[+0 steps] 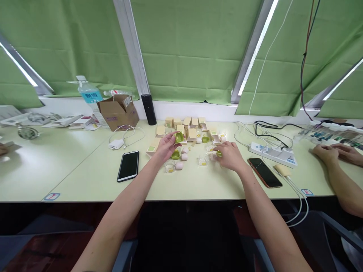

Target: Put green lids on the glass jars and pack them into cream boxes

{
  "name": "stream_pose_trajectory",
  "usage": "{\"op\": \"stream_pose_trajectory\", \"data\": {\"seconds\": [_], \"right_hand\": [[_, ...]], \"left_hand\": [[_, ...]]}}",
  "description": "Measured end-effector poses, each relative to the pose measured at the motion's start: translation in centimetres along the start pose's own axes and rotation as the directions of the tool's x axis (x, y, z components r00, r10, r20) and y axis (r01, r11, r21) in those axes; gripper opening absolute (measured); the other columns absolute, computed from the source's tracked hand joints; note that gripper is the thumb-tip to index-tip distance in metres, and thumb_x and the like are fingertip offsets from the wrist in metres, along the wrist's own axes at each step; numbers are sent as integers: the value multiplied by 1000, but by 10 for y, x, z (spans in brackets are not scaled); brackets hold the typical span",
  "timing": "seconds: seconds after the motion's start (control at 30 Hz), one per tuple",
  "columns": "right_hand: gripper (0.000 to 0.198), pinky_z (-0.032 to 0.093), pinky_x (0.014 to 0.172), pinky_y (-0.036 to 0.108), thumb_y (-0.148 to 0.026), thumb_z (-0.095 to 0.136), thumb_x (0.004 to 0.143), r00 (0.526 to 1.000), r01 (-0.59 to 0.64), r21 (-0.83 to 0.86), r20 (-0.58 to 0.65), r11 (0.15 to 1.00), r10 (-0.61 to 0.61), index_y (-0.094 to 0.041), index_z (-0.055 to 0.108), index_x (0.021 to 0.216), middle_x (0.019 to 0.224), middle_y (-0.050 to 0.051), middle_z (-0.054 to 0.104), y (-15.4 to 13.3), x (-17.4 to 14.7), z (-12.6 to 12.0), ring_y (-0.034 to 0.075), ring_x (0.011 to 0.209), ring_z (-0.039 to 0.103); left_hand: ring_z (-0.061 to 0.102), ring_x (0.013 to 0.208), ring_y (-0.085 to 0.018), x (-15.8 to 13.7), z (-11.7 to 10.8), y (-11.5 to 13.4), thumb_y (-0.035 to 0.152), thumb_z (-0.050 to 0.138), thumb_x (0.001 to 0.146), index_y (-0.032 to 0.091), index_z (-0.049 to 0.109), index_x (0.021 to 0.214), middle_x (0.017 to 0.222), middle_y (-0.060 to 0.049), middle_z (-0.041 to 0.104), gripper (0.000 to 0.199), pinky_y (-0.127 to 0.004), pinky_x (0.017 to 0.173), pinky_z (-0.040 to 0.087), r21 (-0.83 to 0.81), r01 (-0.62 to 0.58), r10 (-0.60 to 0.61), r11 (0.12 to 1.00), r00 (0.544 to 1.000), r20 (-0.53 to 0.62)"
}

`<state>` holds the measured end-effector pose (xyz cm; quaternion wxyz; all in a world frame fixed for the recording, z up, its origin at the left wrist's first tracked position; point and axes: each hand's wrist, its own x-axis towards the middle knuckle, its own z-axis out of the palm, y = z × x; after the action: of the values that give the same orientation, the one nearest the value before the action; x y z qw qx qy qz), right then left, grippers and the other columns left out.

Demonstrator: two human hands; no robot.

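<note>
My left hand is raised a little above the table and pinches a small green square container, its hollow side showing. My right hand is lower and to the right, with curled fingers around another green container, partly hidden by them. Between the hands lie clear plastic cups with yellow marks, one of them a clear cup. Small pale pink cylinders, such as this cylinder, lie beside them. More green containers rest on the table, including a green container. Behind stand several small beige cardboard boxes.
Phones lie on both sides, a left phone and a right phone. A power strip with cables is at right, near another person's hands. A brown carton, a water bottle and a black cylinder stand at the back left.
</note>
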<state>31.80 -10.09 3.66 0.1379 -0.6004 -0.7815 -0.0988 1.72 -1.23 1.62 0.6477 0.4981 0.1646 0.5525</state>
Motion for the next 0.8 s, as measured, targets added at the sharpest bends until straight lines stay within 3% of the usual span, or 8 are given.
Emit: {"op": "stream_pose_trajectory", "data": {"seconds": [0.23, 0.33, 0.4, 0.47, 0.57, 0.67, 0.8], "right_hand": [[21, 40, 90, 43, -11, 67, 83, 996, 19, -55, 84, 998, -15, -20, 79, 97, 108, 13, 76, -10, 6, 13, 32, 110, 61], [18, 42, 91, 44, -16, 69, 83, 999, -36, 109, -34, 993, 40, -21, 76, 99, 111, 10, 76, -3, 10, 6, 30, 109, 62], [18, 45, 93, 45, -24, 70, 85, 979, -45, 333, -173, 942, 108, -22, 74, 103, 113, 8, 76, -3, 16, 0, 29, 108, 64], [22, 50, 91, 43, -34, 70, 88, 941, 6, 600, -273, 800, 198, -23, 72, 107, 112, 7, 77, -13, 25, -3, 26, 103, 67], [36, 56, 82, 38, -50, 77, 83, 913, 101, 884, -265, 457, 311, -23, 72, 108, 106, 6, 78, -44, 45, 3, 23, 93, 71], [47, 60, 76, 37, -59, 84, 73, 904, 122, 981, -173, 154, 390, -22, 74, 101, 97, 6, 79, -80, 65, 18, 22, 86, 72], [54, 61, 72, 36, -57, 92, 59, 902, 76, 996, -49, -46, 430, -20, 77, 96, 89, 6, 80, -108, 76, 35, 22, 81, 73]], "left_hand": [[74, 96, -20, -2, 1, 2, 45, 91, 78, 16, 74, 117, 110, -13, 79, 52, -29, 78, 58, 8, 3, -3, 1000, 1000, -8], [74, 98, -21, 0, 0, 0, 46, 91, 78, 16, 74, 117, 109, -13, 80, 52, -30, 79, 58, 15, -24, 24, 1000, 1000, -20], [75, 101, -23, 1, -1, -3, 47, 91, 78, 17, 74, 118, 107, -12, 80, 53, -31, 80, 59, 30, -50, 51, 998, 998, -30], [76, 101, -23, 3, -1, -6, 48, 90, 78, 17, 73, 119, 105, -12, 80, 54, -31, 81, 59, 57, -74, 76, 996, 996, -42], [76, 97, -22, 3, -1, -10, 51, 88, 79, 17, 72, 120, 105, -12, 81, 55, -32, 81, 59, 119, -95, 102, 988, 993, -56], [76, 96, -21, 2, 0, -11, 56, 86, 80, 17, 71, 122, 106, -11, 81, 59, -32, 82, 59, 215, -102, 121, 971, 990, -75], [74, 100, -22, -1, 1, -8, 61, 83, 81, 16, 71, 123, 110, -12, 79, 63, -31, 81, 58, 339, -112, 153, 934, 983, -98]]}}
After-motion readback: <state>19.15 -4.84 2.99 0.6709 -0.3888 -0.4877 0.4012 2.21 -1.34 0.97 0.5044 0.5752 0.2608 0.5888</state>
